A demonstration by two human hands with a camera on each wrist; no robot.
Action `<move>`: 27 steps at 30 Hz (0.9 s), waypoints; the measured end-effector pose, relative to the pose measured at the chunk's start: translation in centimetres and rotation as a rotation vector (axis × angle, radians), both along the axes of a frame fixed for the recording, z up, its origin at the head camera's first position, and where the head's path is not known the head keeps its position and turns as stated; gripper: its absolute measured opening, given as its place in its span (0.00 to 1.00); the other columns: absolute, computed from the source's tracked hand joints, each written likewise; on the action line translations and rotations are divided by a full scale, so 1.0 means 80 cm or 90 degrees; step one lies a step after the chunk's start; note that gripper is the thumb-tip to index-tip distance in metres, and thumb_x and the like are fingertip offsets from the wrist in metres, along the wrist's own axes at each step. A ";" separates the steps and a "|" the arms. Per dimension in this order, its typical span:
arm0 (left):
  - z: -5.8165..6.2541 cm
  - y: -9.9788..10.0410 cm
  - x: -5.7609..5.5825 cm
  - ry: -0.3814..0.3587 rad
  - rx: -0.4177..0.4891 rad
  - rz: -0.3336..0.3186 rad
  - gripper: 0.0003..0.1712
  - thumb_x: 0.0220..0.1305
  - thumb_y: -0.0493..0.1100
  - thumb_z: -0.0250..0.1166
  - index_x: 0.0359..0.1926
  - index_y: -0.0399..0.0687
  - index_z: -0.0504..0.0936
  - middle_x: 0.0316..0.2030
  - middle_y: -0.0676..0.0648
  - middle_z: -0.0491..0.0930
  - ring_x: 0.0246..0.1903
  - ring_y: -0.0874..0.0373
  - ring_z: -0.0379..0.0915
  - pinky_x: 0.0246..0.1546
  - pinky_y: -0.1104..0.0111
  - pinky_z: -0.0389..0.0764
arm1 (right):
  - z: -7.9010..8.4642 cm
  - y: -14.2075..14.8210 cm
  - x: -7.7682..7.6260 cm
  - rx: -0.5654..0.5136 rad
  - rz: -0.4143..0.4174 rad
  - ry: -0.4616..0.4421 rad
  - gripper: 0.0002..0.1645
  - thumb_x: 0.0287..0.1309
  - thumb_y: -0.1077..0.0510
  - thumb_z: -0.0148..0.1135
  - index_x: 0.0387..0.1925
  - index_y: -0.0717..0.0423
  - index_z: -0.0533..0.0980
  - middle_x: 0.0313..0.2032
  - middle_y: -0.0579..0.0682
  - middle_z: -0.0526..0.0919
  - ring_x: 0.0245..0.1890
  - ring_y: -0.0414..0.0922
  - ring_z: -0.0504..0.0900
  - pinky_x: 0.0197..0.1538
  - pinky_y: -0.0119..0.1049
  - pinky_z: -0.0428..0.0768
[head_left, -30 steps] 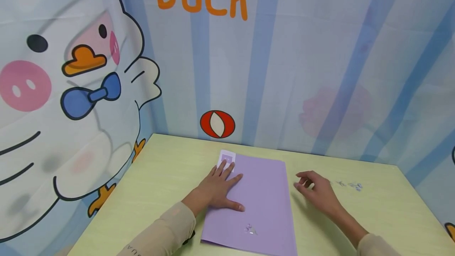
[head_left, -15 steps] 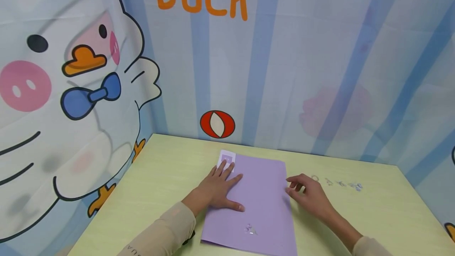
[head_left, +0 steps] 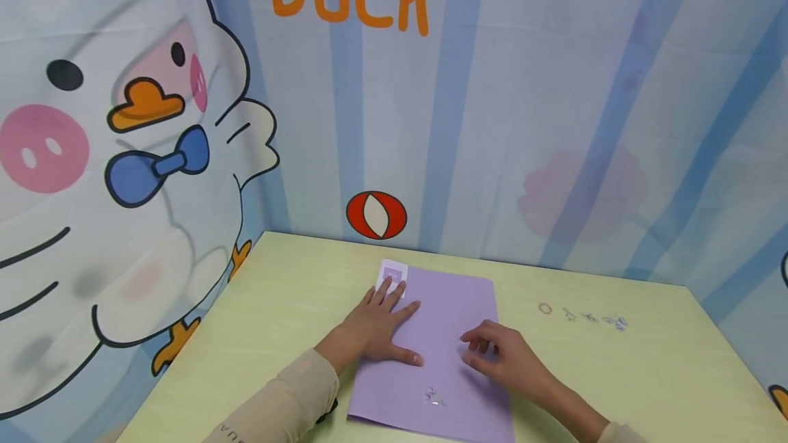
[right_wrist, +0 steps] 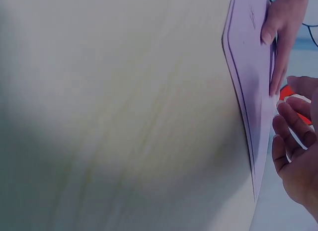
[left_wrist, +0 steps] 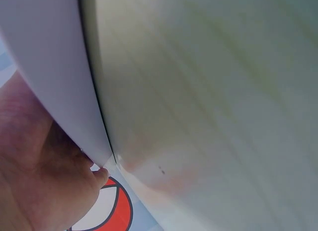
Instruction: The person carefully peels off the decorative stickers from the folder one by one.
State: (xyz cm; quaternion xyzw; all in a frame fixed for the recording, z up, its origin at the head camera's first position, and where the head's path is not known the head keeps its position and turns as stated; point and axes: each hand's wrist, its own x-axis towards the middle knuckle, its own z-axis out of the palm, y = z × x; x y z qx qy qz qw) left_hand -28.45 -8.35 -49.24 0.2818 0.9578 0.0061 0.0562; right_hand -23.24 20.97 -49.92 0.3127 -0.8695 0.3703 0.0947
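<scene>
A purple folder or booklet point(head_left: 449, 306) lies on the table, its layered edge showing in the right wrist view. My left hand point(head_left: 378, 330) rests spread on its left part, fingertips on a white-edged label point(head_left: 395, 269) at the top left corner. Over the folder's right half, my right hand point(head_left: 501, 354) hovers with fingers loosely bent and a gap between thumb and forefinger. Nothing shows between them. A small clear, flower-like sticker point(head_left: 434, 397) sits near the folder's lower edge. The left wrist view shows mostly tabletop and part of the left hand point(left_wrist: 44, 166).
Right of the folder, several small flower-like pieces lie in a row on the pale yellow table point(head_left: 615, 374), among them a ring-shaped one point(head_left: 545, 308) and a bluish one point(head_left: 615, 323). A printed duck curtain point(head_left: 382, 115) hangs behind the table.
My right hand has moved left from beside the row of small pieces to above the folder, uncovering the ring-shaped piece. The left hand has stayed put.
</scene>
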 end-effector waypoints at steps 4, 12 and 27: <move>0.001 0.001 0.000 -0.003 0.004 -0.001 0.65 0.54 0.90 0.57 0.85 0.64 0.57 0.85 0.42 0.44 0.84 0.40 0.31 0.81 0.45 0.46 | -0.001 -0.011 0.005 0.004 0.055 0.005 0.10 0.61 0.60 0.78 0.43 0.53 0.87 0.35 0.39 0.84 0.34 0.38 0.81 0.39 0.35 0.82; 0.000 0.000 0.001 0.006 0.001 -0.003 0.66 0.54 0.90 0.56 0.85 0.63 0.57 0.85 0.42 0.44 0.84 0.40 0.32 0.80 0.45 0.47 | 0.000 -0.030 0.013 0.058 0.121 -0.042 0.09 0.63 0.57 0.76 0.44 0.52 0.88 0.38 0.40 0.84 0.36 0.37 0.80 0.42 0.35 0.82; -0.006 -0.001 -0.002 0.014 -0.006 -0.009 0.65 0.54 0.90 0.55 0.85 0.64 0.55 0.85 0.42 0.43 0.84 0.40 0.31 0.81 0.45 0.47 | 0.001 -0.056 0.031 0.188 0.145 -0.067 0.07 0.65 0.54 0.75 0.43 0.44 0.88 0.41 0.33 0.78 0.41 0.32 0.76 0.48 0.34 0.79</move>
